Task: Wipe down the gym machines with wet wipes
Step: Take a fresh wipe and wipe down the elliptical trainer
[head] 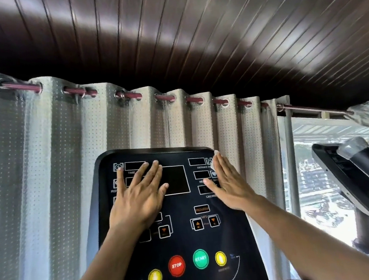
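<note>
both palms on the console

i see the left hand (pixel 139 194) flat, fingers straight, on the treadmill console (pixel 181 239), holding nothing. right hand (pixel 226 186) flat too, pressing a white wet wipe (pixel 213 162) against the console's upper right readouts. grey curtain (pixel 44 167) behind.

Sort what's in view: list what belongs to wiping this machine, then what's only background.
Job:
- console panel of the machine
- white wipe under the right hand
- left hand, flat on the panel

Background:
- curtain
- curtain rod
- second machine to the right
- window
- ceiling
</note>
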Motion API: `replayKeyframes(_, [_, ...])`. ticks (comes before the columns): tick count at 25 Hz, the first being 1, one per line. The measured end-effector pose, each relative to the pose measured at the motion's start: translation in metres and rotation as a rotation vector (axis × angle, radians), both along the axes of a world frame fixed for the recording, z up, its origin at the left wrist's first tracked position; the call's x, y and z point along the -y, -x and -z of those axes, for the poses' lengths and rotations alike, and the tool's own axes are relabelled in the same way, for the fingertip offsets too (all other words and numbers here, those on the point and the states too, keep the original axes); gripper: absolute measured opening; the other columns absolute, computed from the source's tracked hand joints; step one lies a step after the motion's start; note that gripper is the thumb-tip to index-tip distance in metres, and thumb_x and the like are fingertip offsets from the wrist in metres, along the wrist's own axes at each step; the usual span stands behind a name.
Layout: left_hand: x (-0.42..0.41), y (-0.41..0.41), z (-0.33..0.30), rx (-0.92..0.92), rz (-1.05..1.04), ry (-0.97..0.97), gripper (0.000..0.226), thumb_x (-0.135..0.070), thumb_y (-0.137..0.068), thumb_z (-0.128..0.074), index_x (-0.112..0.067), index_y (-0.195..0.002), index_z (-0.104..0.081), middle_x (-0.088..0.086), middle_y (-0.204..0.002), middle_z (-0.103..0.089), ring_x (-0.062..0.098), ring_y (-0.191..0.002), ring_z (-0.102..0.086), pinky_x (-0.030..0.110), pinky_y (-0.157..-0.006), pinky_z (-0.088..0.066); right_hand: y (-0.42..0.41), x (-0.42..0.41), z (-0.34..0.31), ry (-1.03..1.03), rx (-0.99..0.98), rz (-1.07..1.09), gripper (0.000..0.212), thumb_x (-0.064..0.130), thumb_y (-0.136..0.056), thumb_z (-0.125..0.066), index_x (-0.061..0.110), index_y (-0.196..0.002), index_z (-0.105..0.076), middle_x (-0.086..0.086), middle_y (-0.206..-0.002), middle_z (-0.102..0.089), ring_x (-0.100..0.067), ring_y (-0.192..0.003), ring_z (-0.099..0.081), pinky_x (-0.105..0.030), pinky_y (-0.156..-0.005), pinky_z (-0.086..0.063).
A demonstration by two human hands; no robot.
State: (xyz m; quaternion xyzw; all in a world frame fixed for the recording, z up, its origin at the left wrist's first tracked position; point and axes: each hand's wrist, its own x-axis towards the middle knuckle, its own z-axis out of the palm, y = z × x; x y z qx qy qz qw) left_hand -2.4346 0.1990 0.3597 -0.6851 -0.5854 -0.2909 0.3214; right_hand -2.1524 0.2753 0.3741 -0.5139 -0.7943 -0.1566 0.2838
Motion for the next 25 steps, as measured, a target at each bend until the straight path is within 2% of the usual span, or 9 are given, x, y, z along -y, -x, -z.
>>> replayKeyframes(3, [0.006, 0.002, 0.0, 0.02, 0.03, 0.01, 0.064, -0.059, -0.106, -0.001, -0.033, -0.164, 0.0, -0.019, -0.168, 0.015, 0.006, -0.155, 0.018, 0.059, -0.123, 0.016, -0.002, 0.021, -0.011, 0.117, 0.091, 0.052, 0.096, 0.082, -0.09, -0.01, 0.024, -0.154, 0.032, 0.01, -0.158, 0.044, -0.006, -0.148, 0.034, -0.038, -0.127, 0.01])
replayKeyframes(6, [0.009, -0.001, -0.002, 0.012, 0.026, 0.05, 0.066, -0.062, -0.106, -0.004, -0.032, -0.163, 0.005, -0.017, -0.168, 0.018, 0.007, -0.155, 0.021, 0.06, -0.121, 0.018, 0.001, 0.041, 0.003, 0.197, 0.122, 0.018, 0.105, 0.086, -0.083, -0.016, 0.025, -0.153, 0.033, 0.012, -0.156, 0.046, -0.004, -0.145, 0.039, -0.035, -0.125, 0.014])
replayKeyframes(9, [0.011, 0.001, -0.002, 0.007, 0.027, 0.04, 0.069, -0.064, -0.105, -0.006, -0.03, -0.164, 0.001, -0.016, -0.17, 0.012, 0.008, -0.156, 0.018, 0.061, -0.122, 0.016, 0.017, 0.067, 0.037, 0.241, 0.153, -0.086, 0.096, 0.066, -0.101, -0.035, 0.027, -0.15, 0.038, 0.018, -0.15, 0.052, 0.0, -0.141, 0.044, -0.031, -0.121, 0.02])
replayKeyframes(13, [0.016, 0.002, -0.003, 0.016, 0.03, 0.063, 0.07, -0.066, -0.104, -0.007, -0.03, -0.165, -0.005, -0.016, -0.171, 0.006, 0.005, -0.155, 0.016, 0.057, -0.124, 0.015, 0.01, 0.093, 0.061, 0.21, 0.197, -0.081, 0.084, 0.052, -0.108, -0.031, 0.024, -0.151, 0.036, 0.018, -0.151, 0.051, 0.003, -0.14, 0.043, -0.032, -0.124, 0.019])
replayKeyframes(16, [0.023, 0.007, 0.006, 0.129, 0.017, 0.022, 0.072, -0.069, -0.102, -0.009, -0.031, -0.163, -0.007, -0.012, -0.172, 0.005, 0.005, -0.155, 0.017, 0.054, -0.124, 0.019, 0.002, 0.096, 0.071, 0.107, 0.228, -0.031, 0.079, 0.054, -0.108, -0.024, 0.025, -0.152, 0.035, 0.018, -0.153, 0.049, 0.001, -0.143, 0.041, -0.031, -0.122, 0.023])
replayKeyframes(18, [0.03, 0.015, 0.013, 0.252, -0.05, -0.031, 0.076, -0.072, -0.101, -0.009, -0.029, -0.163, -0.006, -0.01, -0.172, 0.007, 0.009, -0.156, 0.017, 0.055, -0.122, 0.022, 0.001, 0.096, 0.077, 0.041, 0.225, 0.035, 0.075, 0.058, -0.106, -0.016, 0.027, -0.153, 0.034, 0.017, -0.154, 0.048, -0.001, -0.143, 0.041, -0.035, -0.118, 0.027])
replayKeyframes(21, [0.035, 0.029, 0.027, 0.255, -0.092, -0.03, 0.088, -0.076, -0.093, 0.004, -0.027, -0.165, -0.008, -0.007, -0.171, 0.011, 0.012, -0.157, 0.013, 0.055, -0.127, 0.004, -0.001, 0.09, 0.079, 0.012, 0.211, 0.071, 0.077, 0.066, -0.104, -0.011, 0.027, -0.152, 0.035, 0.016, -0.154, 0.049, -0.002, -0.143, 0.043, -0.039, -0.118, 0.027])
replayKeyframes(23, [0.033, 0.032, 0.04, 0.177, -0.104, -0.039, 0.093, -0.075, -0.094, 0.002, -0.019, -0.163, -0.024, 0.001, -0.172, -0.004, 0.02, -0.159, -0.006, 0.058, -0.125, -0.018, -0.004, 0.078, 0.07, 0.014, 0.212, 0.068, 0.082, 0.07, -0.103, -0.011, 0.025, -0.152, 0.036, 0.014, -0.153, 0.05, -0.003, -0.142, 0.044, -0.038, -0.118, 0.026])
replayKeyframes(25, [0.029, 0.031, 0.046, 0.112, -0.154, -0.013, 0.091, -0.072, -0.099, -0.009, -0.008, -0.157, -0.038, 0.013, -0.168, -0.023, 0.03, -0.155, -0.025, 0.062, -0.118, -0.03, -0.004, 0.06, 0.051, -0.007, 0.222, 0.064, 0.087, 0.075, -0.1, -0.01, 0.023, -0.152, 0.036, 0.01, -0.155, 0.049, -0.004, -0.143, 0.043, -0.039, -0.12, 0.024])
